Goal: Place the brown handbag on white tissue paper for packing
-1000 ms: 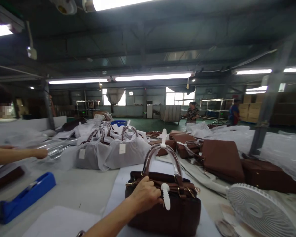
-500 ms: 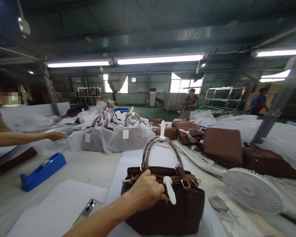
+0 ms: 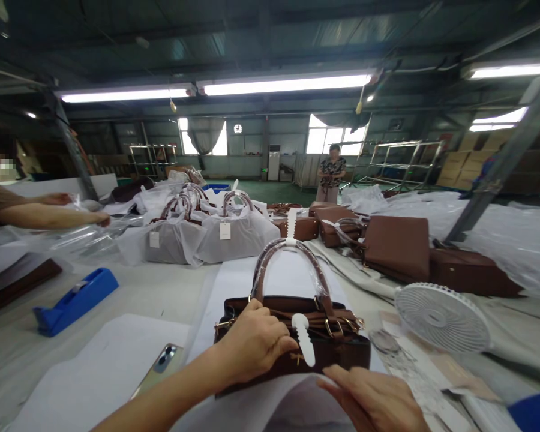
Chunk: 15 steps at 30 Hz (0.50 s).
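Observation:
A dark brown handbag (image 3: 292,327) stands upright in front of me, its two wrapped handles (image 3: 292,252) raised and joined at the top by a white notched strap (image 3: 291,225). My left hand (image 3: 256,339) is closed on the bag's upper front edge, left of centre. Beside its thumb, a second white notched strap (image 3: 303,339) hangs over the front. My right hand (image 3: 373,393) pinches the edge of a thin white sheet (image 3: 292,399), which curves up across the lower front of the bag. Part of the right hand's fingers is hidden.
A blue tape dispenser (image 3: 76,300) and a phone (image 3: 157,366) lie left. Wrapped handbags (image 3: 234,240) stand behind; bare brown bags (image 3: 396,246) and a white fan (image 3: 441,318) are at the right. A co-worker's arms (image 3: 49,213) handle clear plastic on the left.
My right hand has come into view with the white sheet, raising it before the bag. My left hand remains on the bag. The co-worker's second hand now shows.

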Available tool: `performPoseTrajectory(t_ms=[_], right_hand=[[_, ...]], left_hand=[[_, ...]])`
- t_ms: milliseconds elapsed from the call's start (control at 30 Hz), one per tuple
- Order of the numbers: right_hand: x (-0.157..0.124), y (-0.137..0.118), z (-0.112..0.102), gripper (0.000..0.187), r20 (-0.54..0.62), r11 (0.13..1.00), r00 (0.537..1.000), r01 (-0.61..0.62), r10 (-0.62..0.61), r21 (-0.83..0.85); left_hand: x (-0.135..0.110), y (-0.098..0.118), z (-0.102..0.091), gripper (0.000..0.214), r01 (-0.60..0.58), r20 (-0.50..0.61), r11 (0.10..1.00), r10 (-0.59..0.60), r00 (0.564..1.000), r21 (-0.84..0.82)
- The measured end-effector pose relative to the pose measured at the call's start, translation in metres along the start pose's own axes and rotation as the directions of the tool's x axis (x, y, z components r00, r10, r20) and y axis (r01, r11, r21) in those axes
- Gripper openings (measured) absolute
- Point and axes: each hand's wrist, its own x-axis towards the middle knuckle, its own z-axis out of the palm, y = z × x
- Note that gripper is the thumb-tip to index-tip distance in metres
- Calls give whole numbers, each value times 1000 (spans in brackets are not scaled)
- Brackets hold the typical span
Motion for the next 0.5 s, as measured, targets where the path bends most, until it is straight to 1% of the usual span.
performPoseTrajectory(t_ms=[67, 100, 133, 200, 233, 267, 300, 367, 400, 433, 500], right_hand=[[12, 5, 6, 20, 5, 1000, 1000, -16, 16, -8], [17, 7, 8, 22, 3, 1000, 1000, -20, 20, -8], [20, 9, 11, 23, 2, 1000, 1000, -18, 18, -7], [25, 12, 16, 26, 0, 1000, 1000, -8, 8, -12], [26, 14, 18, 27, 5, 1000, 1000, -1, 2, -14], [26, 16, 19, 27, 13, 1000, 1000, 0, 0, -17], [26, 18, 20, 27, 19, 1000, 1000, -3, 3, -21], [22, 23, 22, 24, 35, 999, 999, -20, 21, -28], [19, 27, 22, 22, 45, 999, 999, -19, 20, -30], [15, 30, 22, 21, 50, 999, 999, -13, 14, -32], [4, 37, 23, 25, 30, 999, 1000, -2, 4, -51]], left_hand=[[-1, 6, -23, 38, 79, 103, 978, -59, 993, -196], [-3, 9, -34, 39, 105, 159, 958, -64, 985, -267], [-4, 13, -43, 46, 120, 211, 943, -55, 976, -311], [-8, 21, -55, 72, 126, 282, 939, -33, 959, -319], [-9, 25, -56, 79, 131, 308, 948, -37, 951, -290], [-9, 29, -55, 79, 146, 326, 960, -62, 943, -238], [-9, 31, -52, 70, 172, 334, 971, -108, 936, -167], [-6, 30, -41, 33, 226, 327, 974, -208, 922, -17], [-4, 28, -35, 18, 233, 325, 972, -231, 917, 34], [-2, 24, -29, 13, 223, 328, 973, -232, 916, 67], [3, 14, -18, 15, 183, 372, 978, -207, 905, 100]])
